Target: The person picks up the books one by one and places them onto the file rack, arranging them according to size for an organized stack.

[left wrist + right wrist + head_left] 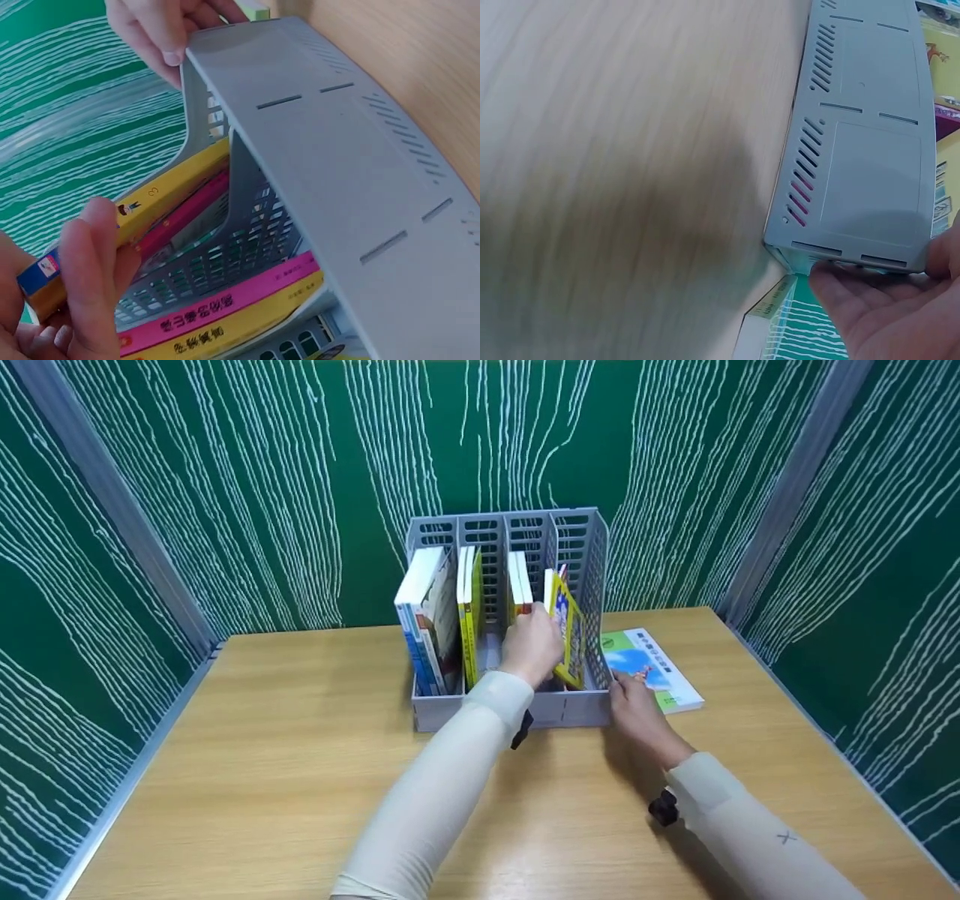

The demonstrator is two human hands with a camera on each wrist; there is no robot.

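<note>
A grey file organizer (517, 711) with upright dividers stands on the table. My left hand (534, 643) reaches into its right side and pinches a yellow book (574, 639). In the left wrist view, fingers and thumb are round the upper end of that book's spine (176, 176), and its lower end is inside the rightmost compartment. A pink-spined book (184, 214) stands close beside it. My right hand (639, 711) grips the organizer's front right corner; in the right wrist view, its fingers lie along the end wall with the thumb at the rim.
Several books stand in the other compartments, including thick white-paged ones (424, 615) at the left and a yellow-spined one (469, 641). A book with a blue and green cover (652, 664) lies flat on the table (300, 765) right of the organizer. Green walls (480, 450) enclose the back and sides.
</note>
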